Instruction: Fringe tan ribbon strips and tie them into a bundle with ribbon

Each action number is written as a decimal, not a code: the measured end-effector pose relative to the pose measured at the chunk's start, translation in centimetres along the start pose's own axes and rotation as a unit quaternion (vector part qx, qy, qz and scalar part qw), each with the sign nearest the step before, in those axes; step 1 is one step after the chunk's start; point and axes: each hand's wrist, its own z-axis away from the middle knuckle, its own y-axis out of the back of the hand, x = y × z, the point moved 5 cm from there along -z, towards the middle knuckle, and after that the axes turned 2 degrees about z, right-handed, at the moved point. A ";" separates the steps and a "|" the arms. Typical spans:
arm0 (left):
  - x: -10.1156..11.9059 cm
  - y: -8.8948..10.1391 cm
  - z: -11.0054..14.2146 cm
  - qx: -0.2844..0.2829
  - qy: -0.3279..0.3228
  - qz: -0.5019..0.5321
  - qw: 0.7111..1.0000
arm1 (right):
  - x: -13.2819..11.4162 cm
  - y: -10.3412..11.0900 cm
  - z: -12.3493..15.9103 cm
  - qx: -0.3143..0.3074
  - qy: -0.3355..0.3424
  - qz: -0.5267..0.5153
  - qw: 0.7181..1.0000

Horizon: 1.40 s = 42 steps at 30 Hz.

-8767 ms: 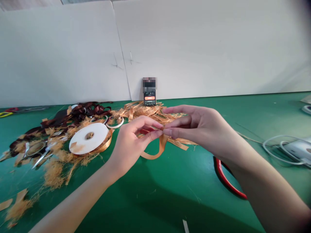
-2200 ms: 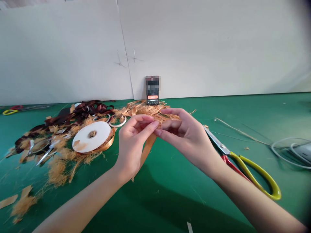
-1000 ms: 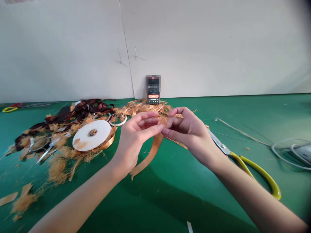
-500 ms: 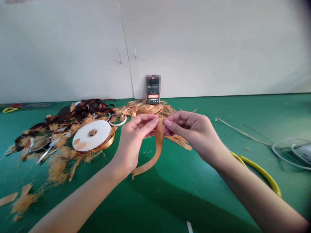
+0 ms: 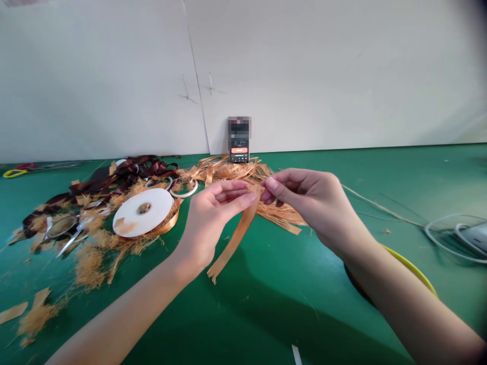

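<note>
A strip of tan ribbon (image 5: 242,228) hangs down between my two hands, its lower end frayed and trailing toward the left. My left hand (image 5: 207,215) pinches it near the top between thumb and fingers. At the ribbon's upper right corner, the fingertips of my right hand (image 5: 310,200) are closed in a pinch; whether they hold the ribbon's edge or a fine thread from it is hard to see. Behind both hands lies a spread bundle of tan ribbon strips (image 5: 283,215).
Left of my hands sits a white ribbon spool (image 5: 142,213) amid tan frayed thread (image 5: 91,263), dark brown ribbon (image 5: 102,182) and silver scissors (image 5: 72,238). A phone (image 5: 239,139) leans against the white wall. Yellow-handled scissors (image 5: 413,268) lie partly under my right forearm; a grey cable (image 5: 437,238) is farther right.
My right hand has shifted slightly right and up, drawing the ribbon's top corner with it. My left thumb has slid across the ribbon, which now hangs straighter.
</note>
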 end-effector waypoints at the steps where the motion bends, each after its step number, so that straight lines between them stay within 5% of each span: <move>1: 0.0 0.0 0.0 0.000 0.001 0.000 1.000 | 0.0 0.1 0.0 0.001 0.003 0.004 1.000; 23: -0.7 0.0 -0.7 -0.009 0.012 -0.037 0.999 | 0.0 1.4 -0.2 0.093 0.041 0.036 0.994; 30: -1.0 -0.4 -0.7 -0.082 -0.020 -0.085 0.993 | 0.7 1.0 -0.4 0.056 -0.011 -0.182 0.982; 34: -0.8 -0.7 -0.3 -0.111 -0.041 -0.115 0.986 | 0.9 1.7 -0.3 0.069 -0.049 -0.224 0.971; 38: -0.5 -0.9 0.4 -0.118 -0.053 -0.162 0.978 | 0.8 2.6 -0.6 0.097 -0.027 -0.160 0.982; 42: -0.1 -1.0 0.6 -0.109 -0.092 -0.224 0.964 | 0.9 2.9 -0.6 0.126 0.046 0.021 0.991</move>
